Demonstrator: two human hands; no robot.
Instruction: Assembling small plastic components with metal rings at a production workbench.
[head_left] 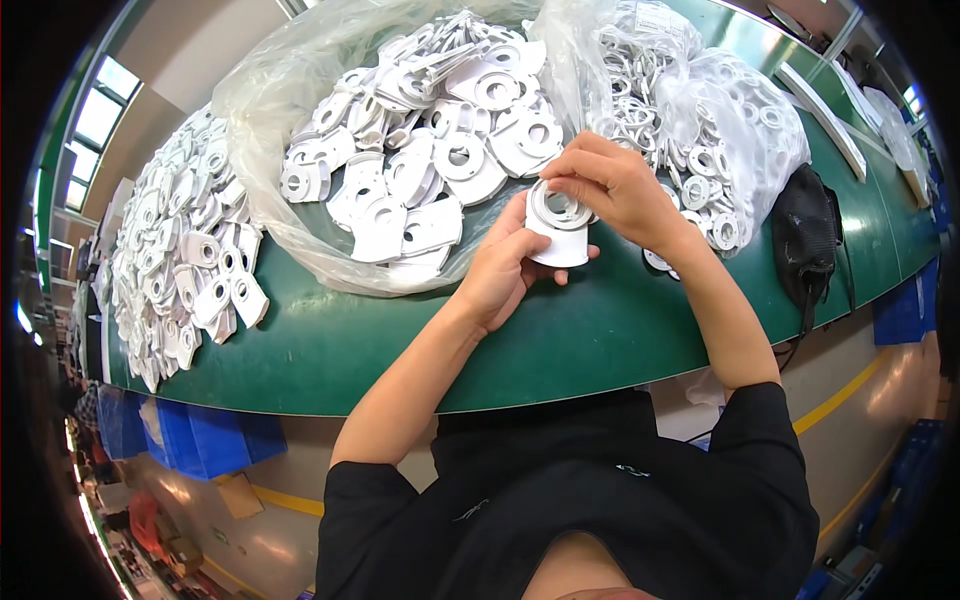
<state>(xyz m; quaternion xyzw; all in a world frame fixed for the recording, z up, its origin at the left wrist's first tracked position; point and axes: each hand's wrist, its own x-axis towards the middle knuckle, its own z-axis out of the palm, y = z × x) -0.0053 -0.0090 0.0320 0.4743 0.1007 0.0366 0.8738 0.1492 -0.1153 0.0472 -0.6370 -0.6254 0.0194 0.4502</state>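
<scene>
My left hand (496, 272) is closed around a white plastic part (562, 248) with a round opening at one end and a flat, wider tail. A white ring (541, 212) sits at that opening. The thumb and fingers of my right hand (618, 190) pinch together at the ring's upper edge. Whether the ring is fully seated in the part cannot be made out. Beyond my hands, a heap of similar white parts (385, 228) lies in an opened clear plastic bag (290, 255). Loose white rings (697, 192) spill from bags to the right.
Another pile of white parts (160, 270) covers the left end of the green table (590, 340). A black pouch-like item (805, 240) with a cord rests at the right edge. Blue bins (215, 435) stand below the table at left.
</scene>
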